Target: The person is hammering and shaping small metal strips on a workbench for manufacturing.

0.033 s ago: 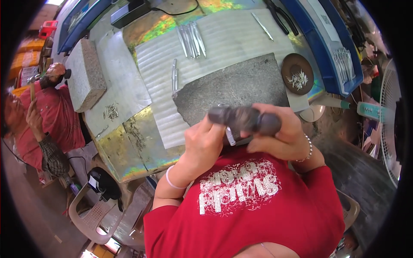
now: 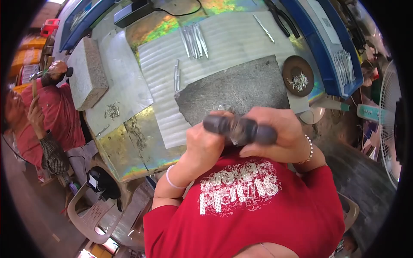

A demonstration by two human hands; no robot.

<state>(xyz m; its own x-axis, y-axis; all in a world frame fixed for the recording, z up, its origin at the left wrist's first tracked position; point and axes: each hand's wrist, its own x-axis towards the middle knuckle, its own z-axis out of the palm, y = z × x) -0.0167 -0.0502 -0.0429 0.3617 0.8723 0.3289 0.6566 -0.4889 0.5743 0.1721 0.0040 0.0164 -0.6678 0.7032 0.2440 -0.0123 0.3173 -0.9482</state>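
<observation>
Clutching a dark hammer (image 2: pixel 238 129) is the right grip (image 2: pixel 279 129); left grip (image 2: pixel 204 142) is pinching a silvery piece (image 2: pixel 224 108) at the grey slab (image 2: pixel 241 84) (contact partly hidden). Left grip is probably risking bruises from any skewed blow.

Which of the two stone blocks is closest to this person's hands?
The dark, flat slab in the middle; the paler, thicker block sits farther off, to the left.
</observation>
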